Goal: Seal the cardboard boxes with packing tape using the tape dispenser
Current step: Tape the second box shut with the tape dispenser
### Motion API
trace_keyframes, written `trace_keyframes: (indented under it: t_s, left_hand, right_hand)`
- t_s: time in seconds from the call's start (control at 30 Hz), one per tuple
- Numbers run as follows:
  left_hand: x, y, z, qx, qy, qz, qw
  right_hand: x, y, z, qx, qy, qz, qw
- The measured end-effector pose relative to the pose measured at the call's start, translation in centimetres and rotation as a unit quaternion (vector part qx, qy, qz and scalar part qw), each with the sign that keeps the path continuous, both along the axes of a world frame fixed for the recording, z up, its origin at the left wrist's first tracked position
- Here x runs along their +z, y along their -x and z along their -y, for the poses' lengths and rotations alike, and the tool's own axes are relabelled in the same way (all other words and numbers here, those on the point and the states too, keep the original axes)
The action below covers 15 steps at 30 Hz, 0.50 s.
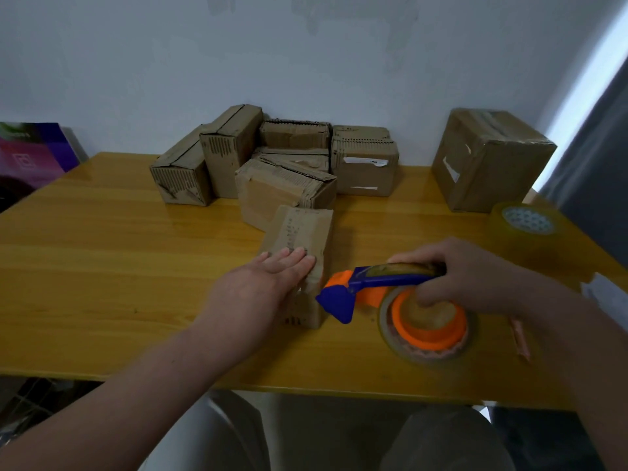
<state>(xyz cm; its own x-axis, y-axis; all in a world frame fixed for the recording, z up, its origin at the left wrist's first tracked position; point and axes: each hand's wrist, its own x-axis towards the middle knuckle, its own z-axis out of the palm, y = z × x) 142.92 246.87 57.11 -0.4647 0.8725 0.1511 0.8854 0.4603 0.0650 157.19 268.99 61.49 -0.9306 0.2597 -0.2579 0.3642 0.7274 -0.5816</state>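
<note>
A person sits at a yellow wooden table (102, 266). The table stands against a pale wall (306, 62).

The left hand (268, 283) lies flat on top of a small brown box (299, 232). Its fingers are straight and close together. They rest on the near part of the lid and do not curl around anything. This box sits near the middle of the table, a bit closer to the front edge than the other boxes.

The right hand (475, 277) holds the tape dispenser (356, 287). Its fingers are wrapped tight around the blue handle. The dispenser is blue and orange. It has a roll of clear tape (407, 355) around its orange wheel, and this roll is close to the front edge, on the right. The blue nose of the dispenser points left, just beside the near right corner of the small box. You cannot tell if the nose touches the box.

A pile of brown boxes (282, 185) sits by the back edge, around the middle. They are packed close together, and some look torn and bent. The small box touches the front of this pile.

A bigger box (489, 164) stands alone near the back right corner. It has tape along its top.

A spare roll of tape (523, 229) lies flat by the right edge, in front of the bigger box.
</note>
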Motion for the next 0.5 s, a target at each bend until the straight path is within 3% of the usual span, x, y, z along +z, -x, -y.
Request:
trace_keyframes:
  t_s: [0.23,0.33,0.5]
  left_hand:
    - [0.16,0.01,0.18,0.004,-0.003,0.004,1.000]
    - [-0.05,0.25,0.34,0.001,-0.025,0.003,1.000]
    - [-0.51,0.72,0.86,-0.012,-0.089,0.010,0.996]
  right_hand:
    - [0.39,0.47,-0.44,-0.029,0.049,0.032,0.998]
    - [0.23,0.53,-0.38,-0.006,-0.037,0.105,0.994]
    - [0.02,0.22,-0.62,-0.063,-0.112,0.026,0.991]
